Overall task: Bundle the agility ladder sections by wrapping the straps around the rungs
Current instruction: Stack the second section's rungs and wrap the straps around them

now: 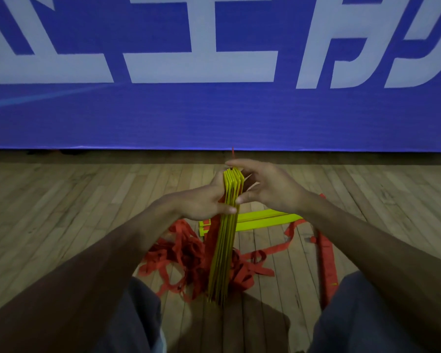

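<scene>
Upright, rungs (224, 238) stand between fingers (237, 163).

forearms forward, left hand (201, 203) and right hand (268, 187) around the rungs (224, 250) (fingers curled)

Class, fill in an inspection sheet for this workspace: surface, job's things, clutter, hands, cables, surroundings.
Surface: wooden floor, plank boards.
Job's things: stack of yellow rungs stands on end; loose yellow rungs lie flat behind it; red straps lie tangled around its base, one running off to the right.
Clutter: nothing seen.
Hands: left hand grips the stack from the left, thumb across its near edge; right hand curls over the stack's top, thumb on its right side.
Cables: nothing seen.
Surroundings: blue banner with large white characters behind; the person's legs either side of the stack.
</scene>
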